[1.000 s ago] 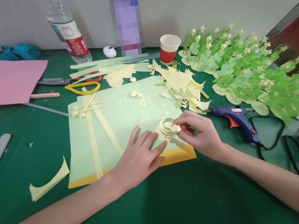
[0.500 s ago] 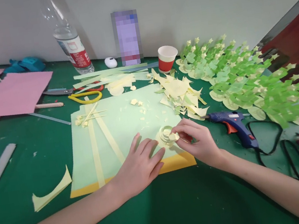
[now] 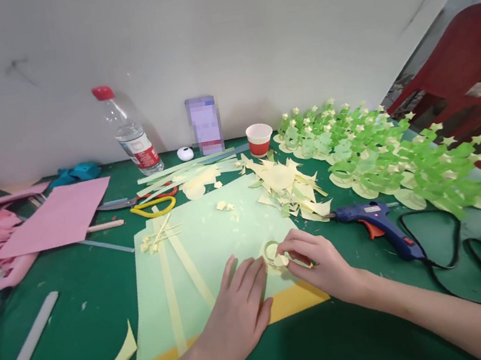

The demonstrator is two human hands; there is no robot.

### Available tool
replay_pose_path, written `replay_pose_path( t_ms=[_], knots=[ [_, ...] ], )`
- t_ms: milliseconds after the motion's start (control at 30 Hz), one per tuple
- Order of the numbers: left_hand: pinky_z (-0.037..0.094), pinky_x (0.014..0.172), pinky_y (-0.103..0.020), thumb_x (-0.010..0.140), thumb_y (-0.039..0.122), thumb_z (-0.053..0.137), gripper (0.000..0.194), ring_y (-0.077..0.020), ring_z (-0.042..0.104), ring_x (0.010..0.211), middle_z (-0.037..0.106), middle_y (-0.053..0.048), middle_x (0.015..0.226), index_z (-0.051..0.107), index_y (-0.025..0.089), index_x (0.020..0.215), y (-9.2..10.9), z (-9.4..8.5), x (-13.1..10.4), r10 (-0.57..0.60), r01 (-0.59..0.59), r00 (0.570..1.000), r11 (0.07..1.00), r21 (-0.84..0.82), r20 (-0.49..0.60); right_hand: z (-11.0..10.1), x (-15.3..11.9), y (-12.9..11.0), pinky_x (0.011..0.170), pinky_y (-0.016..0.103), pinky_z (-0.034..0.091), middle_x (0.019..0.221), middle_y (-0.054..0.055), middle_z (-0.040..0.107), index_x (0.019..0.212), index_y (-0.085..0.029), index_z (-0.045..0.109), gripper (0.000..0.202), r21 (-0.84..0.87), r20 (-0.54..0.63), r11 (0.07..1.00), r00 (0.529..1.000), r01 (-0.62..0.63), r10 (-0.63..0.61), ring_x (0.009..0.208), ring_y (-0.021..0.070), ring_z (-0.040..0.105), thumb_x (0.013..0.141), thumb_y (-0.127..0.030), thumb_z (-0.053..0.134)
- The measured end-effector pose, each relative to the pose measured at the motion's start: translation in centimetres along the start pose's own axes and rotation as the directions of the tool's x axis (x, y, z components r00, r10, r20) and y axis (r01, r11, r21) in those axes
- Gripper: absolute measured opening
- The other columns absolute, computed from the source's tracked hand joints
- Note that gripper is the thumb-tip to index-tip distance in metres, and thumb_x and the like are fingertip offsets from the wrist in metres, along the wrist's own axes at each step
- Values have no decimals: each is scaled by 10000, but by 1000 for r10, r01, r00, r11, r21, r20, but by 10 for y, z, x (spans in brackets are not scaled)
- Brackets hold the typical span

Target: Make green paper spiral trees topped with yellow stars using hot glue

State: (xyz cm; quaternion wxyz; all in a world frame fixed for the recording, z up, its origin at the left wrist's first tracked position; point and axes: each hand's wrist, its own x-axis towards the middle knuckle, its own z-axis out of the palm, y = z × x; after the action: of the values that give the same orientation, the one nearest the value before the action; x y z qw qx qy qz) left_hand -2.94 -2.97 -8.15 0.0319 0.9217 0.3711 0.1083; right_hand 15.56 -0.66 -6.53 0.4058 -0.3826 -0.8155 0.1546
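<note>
A pale yellow-green paper coil point(image 3: 272, 252) sits on a small round paper base near the right front of the light green paper sheet point(image 3: 213, 239). My right hand point(image 3: 319, 259) pinches the coil's right side, where a small pale flap shows at the fingertips; its exact shape is unclear. Flat on the sheet lies my left hand point(image 3: 241, 301), fingers stretched out, their tips close to the coil's left edge. Two yellow paper strips point(image 3: 172, 300) run along the sheet's left part. Small folded paper stars point(image 3: 225, 206) and thin stems with stars point(image 3: 158, 235) rest farther back.
Yellow paper scraps point(image 3: 289, 181) pile behind the coil. A blue glue gun point(image 3: 376, 216) with its cord lies at right, below rows of green paper plants point(image 3: 364, 154). Scissors point(image 3: 153, 207), a bottle point(image 3: 139, 150), a phone point(image 3: 205, 127) and a paper cup point(image 3: 260, 140) stand or lie behind.
The camera has tilted up, so everything sits lower in view. My right hand still pinches at the coil; my left fingers have drawn closer together and lie nearer the coil.
</note>
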Motion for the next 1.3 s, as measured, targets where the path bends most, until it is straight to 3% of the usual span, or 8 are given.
replay_pose_path(
  t_ms=[333,833,1300],
  knots=[
    [416,920,-530,874,240,323,397,-252,476,1117,531,-102,1216,375,103,1243,-1,-5,2,44,-53,991,996,68,126,3,-1,3,416,157,351,648,13,530,768,-152,562,192,21,-4,998,998,-65,66,443,53,418,725,-64,397],
    [390,945,-524,875,257,319,396,-252,460,1132,509,-99,1241,382,121,1242,-2,-2,1,30,-38,991,998,58,132,0,1,3,393,161,337,642,21,516,769,-123,584,187,64,38,987,988,-150,148,422,49,354,716,-84,409],
    [385,942,-530,871,264,334,399,-253,462,1126,525,-92,1221,387,123,1241,-1,-3,1,7,-8,992,1000,5,127,0,0,3,402,180,339,652,28,534,772,-145,590,166,49,38,990,991,-134,132,434,64,389,730,-114,433]
  ],
)
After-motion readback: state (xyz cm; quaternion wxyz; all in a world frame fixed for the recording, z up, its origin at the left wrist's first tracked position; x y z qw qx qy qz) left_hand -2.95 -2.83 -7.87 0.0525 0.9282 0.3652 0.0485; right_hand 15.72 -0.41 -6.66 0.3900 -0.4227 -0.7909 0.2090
